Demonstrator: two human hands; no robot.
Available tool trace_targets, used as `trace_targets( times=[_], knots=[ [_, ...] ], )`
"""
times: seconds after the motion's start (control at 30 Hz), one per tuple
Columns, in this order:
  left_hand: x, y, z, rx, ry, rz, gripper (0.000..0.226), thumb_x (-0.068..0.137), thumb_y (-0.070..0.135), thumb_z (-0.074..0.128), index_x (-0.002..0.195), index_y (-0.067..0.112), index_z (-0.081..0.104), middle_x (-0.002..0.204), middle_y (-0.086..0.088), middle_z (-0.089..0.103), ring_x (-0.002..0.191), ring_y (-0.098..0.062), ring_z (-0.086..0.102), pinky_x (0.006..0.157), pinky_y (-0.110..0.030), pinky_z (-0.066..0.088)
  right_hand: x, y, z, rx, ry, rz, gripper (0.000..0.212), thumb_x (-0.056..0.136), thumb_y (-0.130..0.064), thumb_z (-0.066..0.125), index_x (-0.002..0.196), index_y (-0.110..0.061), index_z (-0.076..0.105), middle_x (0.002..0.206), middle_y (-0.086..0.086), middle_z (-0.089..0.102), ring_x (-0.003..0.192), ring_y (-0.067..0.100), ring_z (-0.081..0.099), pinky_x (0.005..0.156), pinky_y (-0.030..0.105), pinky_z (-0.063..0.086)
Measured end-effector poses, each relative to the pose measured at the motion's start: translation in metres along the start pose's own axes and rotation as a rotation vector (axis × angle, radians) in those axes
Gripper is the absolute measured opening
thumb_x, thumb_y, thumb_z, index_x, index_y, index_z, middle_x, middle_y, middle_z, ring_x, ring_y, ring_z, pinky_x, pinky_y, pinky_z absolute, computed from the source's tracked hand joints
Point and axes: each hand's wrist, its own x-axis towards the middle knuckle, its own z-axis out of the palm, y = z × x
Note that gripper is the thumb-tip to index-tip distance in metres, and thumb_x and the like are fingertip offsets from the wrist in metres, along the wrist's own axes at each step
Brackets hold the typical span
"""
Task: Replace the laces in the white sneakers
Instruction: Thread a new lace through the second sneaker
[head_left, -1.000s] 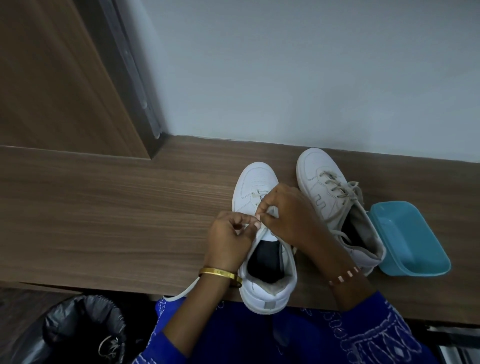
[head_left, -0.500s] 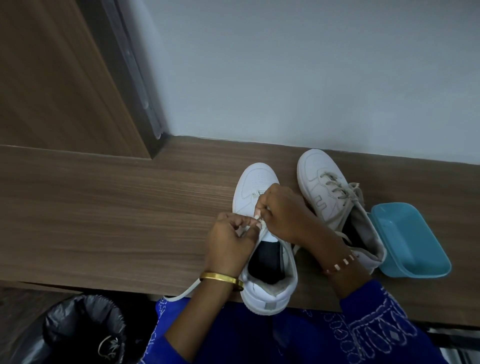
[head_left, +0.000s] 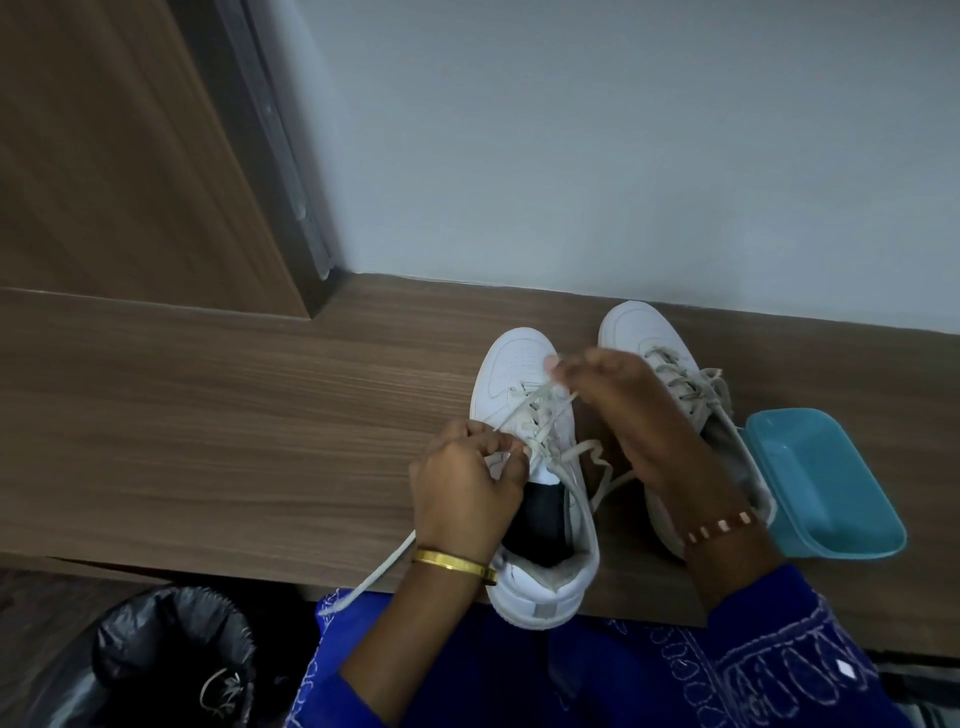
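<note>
Since half a second ago my right hand (head_left: 631, 415) has gone from the eyelets out toward the toe of the near sneaker (head_left: 524, 395), drawing lace (head_left: 535, 402) through with it; the hand is blurred. Left hand (head_left: 465, 486) has stayed at the tongue.

Right fingertips (head_left: 558, 366): closed together over the toe box, one lace end pinched between them. That strand runs taut from the fingertips back down to the upper eyelets. Thumb position not clear through the blur.

Left fingers (head_left: 498, 441): curled in, pinching lace and the edge of the tongue just beside the top eyelets. Gold bangle (head_left: 452, 564) on that wrist; beaded bracelet (head_left: 719, 527) on the right wrist.

Lace: crossed through several eyelets of the near sneaker. One loose length loops off its right side onto the wooden bench (head_left: 208, 441). A second length passes under my left wrist and hangs over the bench's front edge, its end near my blue sleeve.

Near sneaker: upright on the bench, toe pointing to the wall (head_left: 623, 145), heel overhanging the front edge.

Second sneaker (head_left: 639, 332): just right of the first, partly behind my right hand, laced, toe also to the wall.

Teal tub (head_left: 831, 483): touching that sneaker's right side.

Black-lined bin (head_left: 171, 654): on the floor, lower left. Wooden panel (head_left: 104, 156): upper left, against the wall.
</note>
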Motion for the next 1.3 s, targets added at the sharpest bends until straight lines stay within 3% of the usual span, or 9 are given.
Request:
trace_targets(
  times=[0.1,0.23,0.3,0.4,0.53,0.77,1.03,1.17,1.3],
  knots=[
    [0.000,-0.002,0.001,-0.028,0.017,0.014,0.001,0.075,0.024,0.073,0.076,0.023,0.074,0.086,0.007,0.060,0.072,-0.015,0.056,0.071,-0.037,0.050,0.006,0.002,-0.018,0.423,0.276,0.035,0.016,0.090,-0.024,0.056,0.079,-0.013,0.061,0.084,0.005,0.064,0.090,0.022,0.059,0.085,0.035,0.048],
    [0.001,-0.005,0.006,-0.128,-0.016,-0.036,0.003,0.075,0.021,0.073,0.074,0.024,0.071,0.089,0.006,0.058,0.083,-0.014,0.058,0.079,-0.037,0.050,0.017,0.014,-0.043,0.082,0.539,0.036,0.019,0.091,-0.029,0.055,0.100,-0.012,0.060,0.096,0.006,0.063,0.087,0.018,0.058,0.072,0.031,0.047],
    [0.002,-0.003,0.007,-0.200,-0.057,-0.075,0.017,0.076,0.021,0.073,0.069,0.034,0.065,0.093,0.005,0.057,0.090,-0.013,0.058,0.084,-0.032,0.048,0.013,0.022,-0.042,-0.260,0.524,0.041,0.040,0.087,-0.030,0.060,0.122,-0.011,0.054,0.109,0.008,0.059,0.099,0.021,0.057,0.086,0.035,0.046],
    [0.002,0.000,0.007,-0.229,-0.123,-0.122,0.023,0.078,0.018,0.071,0.068,0.034,0.058,0.099,0.001,0.057,0.091,-0.010,0.055,0.076,-0.017,0.043,-0.007,0.031,-0.023,-0.509,0.453,-0.140,0.027,0.084,-0.031,0.061,0.106,-0.015,0.065,0.105,0.008,0.062,0.097,0.024,0.058,0.086,0.039,0.049],
    [0.002,-0.002,0.009,-0.303,-0.162,-0.124,0.028,0.082,0.009,0.065,0.067,0.029,0.054,0.093,-0.005,0.054,0.079,-0.003,0.049,0.067,-0.003,0.036,-0.027,0.038,0.008,-0.570,0.166,-0.279,0.014,0.081,-0.024,0.066,0.089,-0.013,0.069,0.087,0.000,0.061,0.081,0.013,0.055,0.071,0.022,0.039],
    [-0.001,-0.012,0.009,-0.498,-0.170,-0.129,0.009,0.076,0.027,0.064,0.069,0.023,0.059,0.087,-0.008,0.055,0.079,-0.020,0.054,0.076,-0.036,0.046,-0.027,0.047,0.021,-0.674,0.179,-0.420,0.010,0.074,-0.015,0.073,0.082,-0.009,0.073,0.082,0.007,0.064,0.084,0.024,0.054,0.074,0.026,0.032],
    [0.000,-0.011,0.014,-0.430,-0.116,-0.025,0.023,0.084,0.010,0.064,0.070,0.027,0.057,0.085,-0.002,0.056,0.079,-0.006,0.051,0.071,-0.007,0.039,-0.021,0.047,0.022,-0.471,0.119,-0.255,0.008,0.082,-0.010,0.063,0.074,-0.011,0.065,0.078,-0.006,0.055,0.079,0.012,0.053,0.073,0.022,0.040],
    [0.001,-0.019,0.018,-0.631,-0.183,-0.126,0.016,0.079,0.034,0.054,0.077,0.020,0.059,0.094,-0.010,0.059,0.092,-0.016,0.058,0.089,-0.030,0.046,-0.020,0.050,0.027,-0.493,0.143,-0.218,0.013,0.082,-0.009,0.060,0.070,-0.013,0.061,0.075,-0.006,0.057,0.079,0.015,0.057,0.077,0.033,0.048],
    [0.004,-0.024,0.013,-0.902,-0.286,-0.325,0.020,0.083,0.026,0.056,0.090,0.011,0.068,0.115,-0.030,0.057,0.112,-0.044,0.053,0.102,-0.055,0.038,-0.023,0.052,0.025,-0.485,0.168,-0.221,0.010,0.083,-0.011,0.059,0.075,-0.012,0.066,0.077,-0.002,0.063,0.082,0.016,0.058,0.077,0.032,0.048]
  ],
)
